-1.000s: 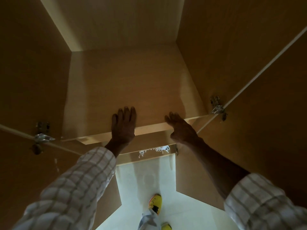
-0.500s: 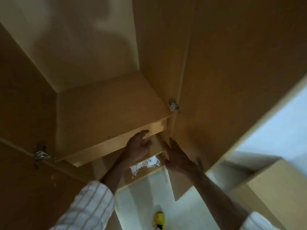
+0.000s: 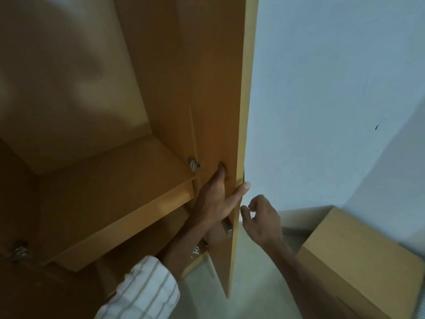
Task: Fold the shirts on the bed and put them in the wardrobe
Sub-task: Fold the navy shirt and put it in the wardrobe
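I see the inside of the wooden wardrobe, with a bare shelf point(image 3: 110, 192) at lower left. Its right door point(image 3: 216, 111) stands edge-on in the middle of the view. My left hand point(image 3: 216, 201) holds that door: the fingers lie on the inner face and the thumb hooks round the front edge. My right hand point(image 3: 262, 217) hovers just right of the door edge, fingers loosely curled, holding nothing. No shirt is in sight.
A metal hinge point(image 3: 193, 164) sits where the door meets the shelf, and another hinge point(image 3: 19, 250) is at far left. A metal handle point(image 3: 227, 226) shows below my left hand. A white wall point(image 3: 333, 88) fills the right side. A low wooden cabinet point(image 3: 358, 261) stands on the pale floor point(image 3: 253, 284).
My view has swung right from the shelf to the right door. Both hands left the shelf edge; the left one now holds the door and the right one is off the door's inner face.
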`<state>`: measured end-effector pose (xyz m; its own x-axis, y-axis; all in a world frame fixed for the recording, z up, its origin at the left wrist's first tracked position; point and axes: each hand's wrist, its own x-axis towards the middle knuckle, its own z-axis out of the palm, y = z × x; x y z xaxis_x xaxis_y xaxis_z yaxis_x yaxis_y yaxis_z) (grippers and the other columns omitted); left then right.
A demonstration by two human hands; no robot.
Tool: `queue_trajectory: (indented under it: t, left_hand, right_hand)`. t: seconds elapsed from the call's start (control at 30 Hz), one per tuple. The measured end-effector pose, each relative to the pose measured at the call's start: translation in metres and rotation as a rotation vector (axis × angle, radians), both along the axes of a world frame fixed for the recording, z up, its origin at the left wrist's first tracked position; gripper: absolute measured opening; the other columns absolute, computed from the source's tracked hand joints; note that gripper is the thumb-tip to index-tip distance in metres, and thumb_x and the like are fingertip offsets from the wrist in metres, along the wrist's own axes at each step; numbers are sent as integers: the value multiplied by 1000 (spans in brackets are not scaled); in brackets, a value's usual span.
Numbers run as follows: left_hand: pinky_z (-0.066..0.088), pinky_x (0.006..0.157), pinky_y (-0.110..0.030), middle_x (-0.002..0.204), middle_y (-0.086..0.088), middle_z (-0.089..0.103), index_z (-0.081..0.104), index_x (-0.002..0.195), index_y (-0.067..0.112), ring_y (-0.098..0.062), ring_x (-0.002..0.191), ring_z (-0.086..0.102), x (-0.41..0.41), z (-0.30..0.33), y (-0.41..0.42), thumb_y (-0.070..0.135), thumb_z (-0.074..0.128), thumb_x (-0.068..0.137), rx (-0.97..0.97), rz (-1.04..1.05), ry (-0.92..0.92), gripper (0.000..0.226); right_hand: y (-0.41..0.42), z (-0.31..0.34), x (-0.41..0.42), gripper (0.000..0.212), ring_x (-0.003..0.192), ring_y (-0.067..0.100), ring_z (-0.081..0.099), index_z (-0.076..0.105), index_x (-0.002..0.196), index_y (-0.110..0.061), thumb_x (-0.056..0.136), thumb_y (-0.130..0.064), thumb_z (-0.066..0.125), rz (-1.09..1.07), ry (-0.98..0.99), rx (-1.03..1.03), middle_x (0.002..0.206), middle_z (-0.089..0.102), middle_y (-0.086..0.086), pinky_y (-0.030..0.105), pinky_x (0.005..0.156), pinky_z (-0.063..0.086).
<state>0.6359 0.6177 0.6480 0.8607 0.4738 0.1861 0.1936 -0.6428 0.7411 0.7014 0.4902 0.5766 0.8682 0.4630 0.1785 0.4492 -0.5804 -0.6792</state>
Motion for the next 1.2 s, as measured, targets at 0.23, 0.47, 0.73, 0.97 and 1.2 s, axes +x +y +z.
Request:
queue_trajectory:
  t: [0.23, 0.47, 0.73, 0.97, 1.2]
  left_hand:
    - [50, 97, -28, 134, 2, 59, 17, 156, 20, -21, 122, 59, 4, 3, 0, 57, 58, 90, 71, 39, 101, 86]
    - [59, 79, -25, 106, 11, 71, 52, 134, 30, -5, 97, 68, -45, -8, 41, 48, 64, 87, -16, -21, -4, 52]
    - [53, 49, -28, 66, 5, 67, 56, 82, 38, -7, 61, 66, -101, -38, 115, 57, 50, 82, 19, 185, -170, 20]
    - [42, 50, -18, 66, -2, 61, 56, 86, 32, -16, 62, 60, -118, -49, 175, 50, 44, 92, 29, 349, -296, 23]
    - [42, 61, -20, 82, 13, 59, 61, 105, 18, 0, 74, 56, -113, -42, 237, 36, 47, 98, -40, 456, -225, 24]
  right_hand:
    - [10, 15, 8, 48, 128, 15, 53, 34, 146, -31, 102, -21, 51, 241, 284, 168, 143, 51, -9, 28, 100, 46]
    - [33, 15, -8, 37, 90, -10, 67, 64, 127, -36, 91, -41, 68, 361, 207, 152, 107, 72, -22, 14, 82, 55]
    - [124, 21, -37, 24, 67, 1, 62, 79, 100, -20, 94, -38, 65, 522, 40, 43, 86, 76, -5, 15, 63, 45]
    - [207, 22, -52, 29, 71, 17, 65, 77, 98, -13, 94, -39, 63, 623, 26, 8, 86, 74, 3, 26, 64, 42]
    - [277, 23, -55, 34, 69, 14, 59, 75, 93, -12, 95, -42, 60, 647, 5, -50, 84, 73, 4, 25, 58, 38]
